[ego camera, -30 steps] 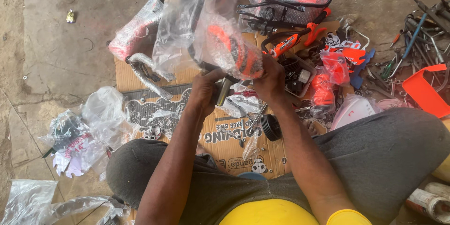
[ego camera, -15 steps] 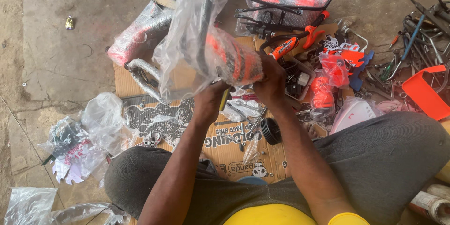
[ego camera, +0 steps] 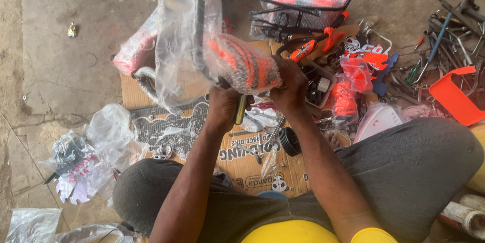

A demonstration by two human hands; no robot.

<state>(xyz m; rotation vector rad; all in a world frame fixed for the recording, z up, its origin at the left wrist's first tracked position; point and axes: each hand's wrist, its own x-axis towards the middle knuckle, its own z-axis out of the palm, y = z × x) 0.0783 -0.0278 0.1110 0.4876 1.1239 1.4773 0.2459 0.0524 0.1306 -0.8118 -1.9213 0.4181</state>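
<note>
I hold up an orange-and-black striped bicycle part wrapped in clear plastic (ego camera: 237, 63), with a black tube rising from it inside the bag. My left hand (ego camera: 222, 106) grips its underside and also clasps a yellow-handled tool (ego camera: 241, 110) that points downward. On the part's right end my right hand (ego camera: 289, 86) is closed over the wrapping. Both hands are raised above a flattened cardboard sheet (ego camera: 252, 157) on the floor in front of my knees.
Wrapped orange bike parts (ego camera: 303, 0) and black metal pieces lie beyond. Loose hand tools (ego camera: 449, 35) are piled at the right, by an orange plastic panel (ego camera: 454, 96). Crumpled clear bags (ego camera: 96, 147) sit at the left on the concrete floor. A black round part (ego camera: 289, 142) rests on the cardboard.
Both hands have lifted the wrapped part higher and tilted it more upright. The plastic bag now hangs taller in front of me.
</note>
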